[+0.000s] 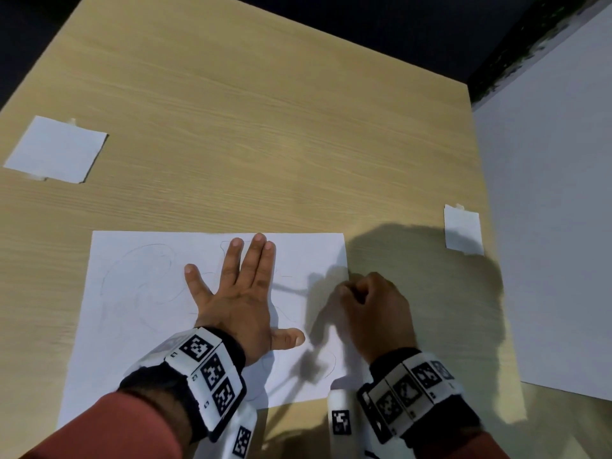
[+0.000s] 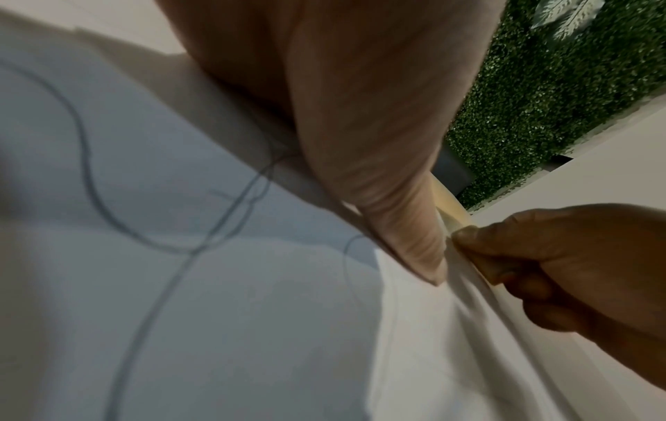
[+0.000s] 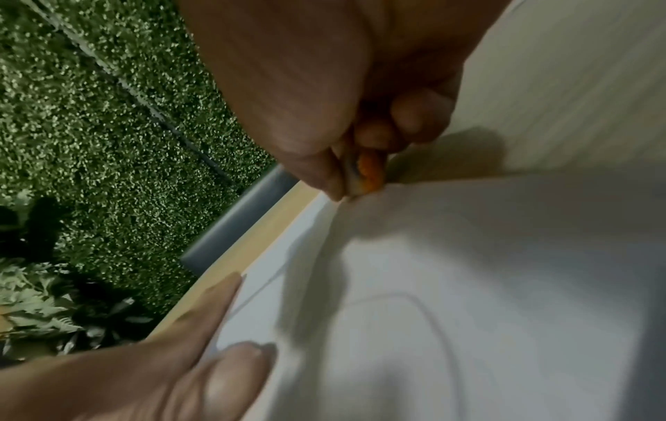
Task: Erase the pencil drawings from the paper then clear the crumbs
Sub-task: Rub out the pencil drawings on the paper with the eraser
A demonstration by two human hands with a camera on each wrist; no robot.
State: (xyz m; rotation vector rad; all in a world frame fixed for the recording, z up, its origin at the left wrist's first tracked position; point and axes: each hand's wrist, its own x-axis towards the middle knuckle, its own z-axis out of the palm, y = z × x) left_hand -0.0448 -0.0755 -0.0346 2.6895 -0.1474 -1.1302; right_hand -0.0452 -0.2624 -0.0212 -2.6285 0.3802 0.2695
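A light wood-grain bench (image 1: 265,127) carries a large white sheet of paper (image 1: 139,326) near its front edge, faint curved pencil lines (image 1: 132,260) showing across it. The left hand (image 1: 238,293) lies flat on the middle of the sheet, fingers (image 1: 255,256) straight and spread. The right hand (image 1: 374,309) sits at the sheet's right edge, its fingers curled tight around a small orange-and-white eraser (image 3: 364,173) whose tip touches the paper.

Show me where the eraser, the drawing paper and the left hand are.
eraser (image 3: 365,173): right wrist view, orange end below the fingertips.
drawing paper (image 1: 139,326): head view, bare left part.
left hand (image 1: 245,293): head view, back of hand.
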